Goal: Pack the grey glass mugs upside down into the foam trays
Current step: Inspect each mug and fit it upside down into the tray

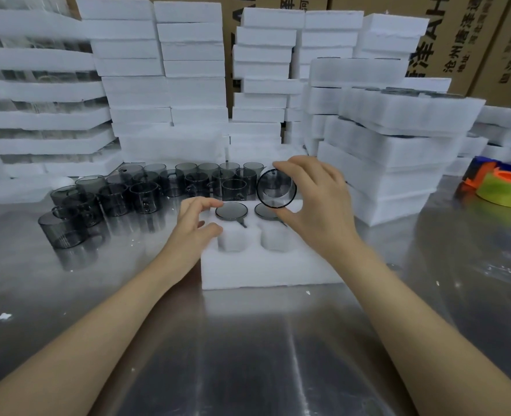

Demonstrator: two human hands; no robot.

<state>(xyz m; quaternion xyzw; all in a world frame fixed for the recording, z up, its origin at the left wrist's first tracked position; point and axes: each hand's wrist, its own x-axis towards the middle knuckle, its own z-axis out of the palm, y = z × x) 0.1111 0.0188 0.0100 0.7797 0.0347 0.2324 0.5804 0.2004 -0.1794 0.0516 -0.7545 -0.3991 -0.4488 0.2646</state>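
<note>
Mug (276,189) in right hand (314,202) (above tray (263,271))

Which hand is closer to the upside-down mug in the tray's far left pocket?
Left. Left hand is beside the seated mug; right hand holds a second mug farther right.

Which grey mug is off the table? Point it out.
The mug gripped by the right hand, tilted above the foam tray; two others sit inverted in it, the rest stand on the table.
</note>
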